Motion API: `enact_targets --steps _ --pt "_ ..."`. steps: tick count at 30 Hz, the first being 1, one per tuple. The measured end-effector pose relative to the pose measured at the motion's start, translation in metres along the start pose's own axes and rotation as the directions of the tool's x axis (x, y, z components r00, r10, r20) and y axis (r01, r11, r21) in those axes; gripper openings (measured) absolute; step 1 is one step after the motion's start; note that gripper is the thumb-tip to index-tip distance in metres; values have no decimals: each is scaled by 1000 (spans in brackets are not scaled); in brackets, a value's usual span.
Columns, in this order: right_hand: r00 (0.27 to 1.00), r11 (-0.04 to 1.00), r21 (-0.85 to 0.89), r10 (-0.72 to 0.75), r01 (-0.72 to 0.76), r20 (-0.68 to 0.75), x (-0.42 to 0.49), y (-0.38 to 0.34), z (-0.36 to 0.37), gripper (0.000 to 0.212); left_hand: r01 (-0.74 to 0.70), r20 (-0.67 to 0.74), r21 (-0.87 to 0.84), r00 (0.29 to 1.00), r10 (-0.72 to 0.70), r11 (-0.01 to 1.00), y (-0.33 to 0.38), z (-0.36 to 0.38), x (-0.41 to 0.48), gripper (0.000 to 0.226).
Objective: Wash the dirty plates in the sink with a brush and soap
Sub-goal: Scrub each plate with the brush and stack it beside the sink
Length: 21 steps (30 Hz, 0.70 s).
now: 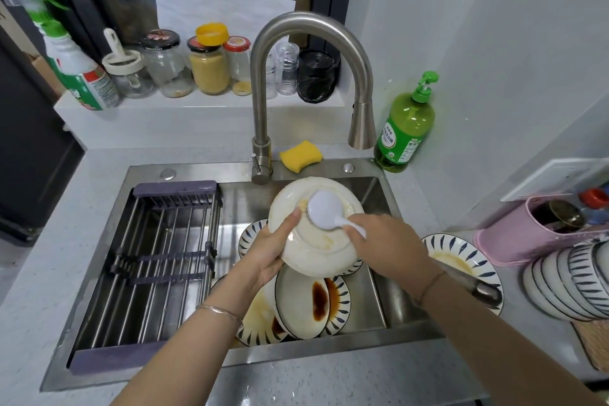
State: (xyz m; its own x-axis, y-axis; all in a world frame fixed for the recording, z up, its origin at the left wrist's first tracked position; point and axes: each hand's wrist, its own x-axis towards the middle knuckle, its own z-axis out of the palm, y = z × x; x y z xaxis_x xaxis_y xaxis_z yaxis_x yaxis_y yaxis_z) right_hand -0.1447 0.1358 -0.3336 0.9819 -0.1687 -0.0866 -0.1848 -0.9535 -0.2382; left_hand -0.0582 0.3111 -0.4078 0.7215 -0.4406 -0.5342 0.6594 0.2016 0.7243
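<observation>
Head view, frame centre: our left hand [268, 252] grips the plate [316, 227], right hand [387, 245] grips the brush [324, 209] mid-scrub; next we likely need rinsing.

Two hands [267, 254] [385, 241], one brush [324, 209], one sponge [300, 155], two bottles [405, 132] [79, 76], four lidded jars [128, 76] [166, 72] [209, 71] [240, 69], at least six plates [316, 250] [461, 257] [298, 303] [341, 300] [257, 320] [250, 236].

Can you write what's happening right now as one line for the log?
step: scrubbing | left hand: holds plate over sink | right hand: grips brush on plate | unwashed: stained plates in sink
</observation>
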Motion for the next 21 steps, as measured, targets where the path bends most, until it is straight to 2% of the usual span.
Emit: enact_targets --steps 3,4,5,6,8,9,11,13,16,18,20,21 --pt "997 996 -46 69 -70 -25 1 16 3 30 -3 1 -5 1000 3 1000 1 -4 -1 32" --pt "995 996 18 91 -91 -37 1 22 4 27 -1 -1 -17 1000 1 1000 1 -5 -2 32" --pt "990 978 173 128 -115 -65 -1 26 6 23 1 4 -29 1000 -1 1000 1 -6 -1 33" --pt "979 913 380 190 -150 -72 -2 27 8 18 6 11 -43 1000 -6 999 1 -5 -1 35" --pt "934 619 738 354 -271 45 -3 25 11 22 17 23 -52 1000 -16 999 1 -1 -2 37" --pt "899 458 819 412 -347 151 -3 23 13 29 22 29 -46 999 -20 999 0 0 -1 40" --pt "814 223 844 466 -488 348 -3 22 15 40 51 56 -25 997 -49 998 -3 2 2 51" --pt "752 106 811 461 -575 472 -2 21 14 44 75 98 19 992 -77 997 -6 6 3 64" --pt "732 61 804 457 -592 504 -3 26 13 48 142 153 74 976 -152 987 -7 12 5 75" --pt "742 51 826 472 -562 476 -7 30 12 52 273 200 40 940 -275 961 -3 13 9 83" --pt "758 107 841 504 -530 414 -11 37 9 58 376 247 75 890 -382 924 1 12 14 88" --pt "764 141 840 514 -524 390 -12 41 8 62 397 280 109 867 -412 911 3 12 15 80"
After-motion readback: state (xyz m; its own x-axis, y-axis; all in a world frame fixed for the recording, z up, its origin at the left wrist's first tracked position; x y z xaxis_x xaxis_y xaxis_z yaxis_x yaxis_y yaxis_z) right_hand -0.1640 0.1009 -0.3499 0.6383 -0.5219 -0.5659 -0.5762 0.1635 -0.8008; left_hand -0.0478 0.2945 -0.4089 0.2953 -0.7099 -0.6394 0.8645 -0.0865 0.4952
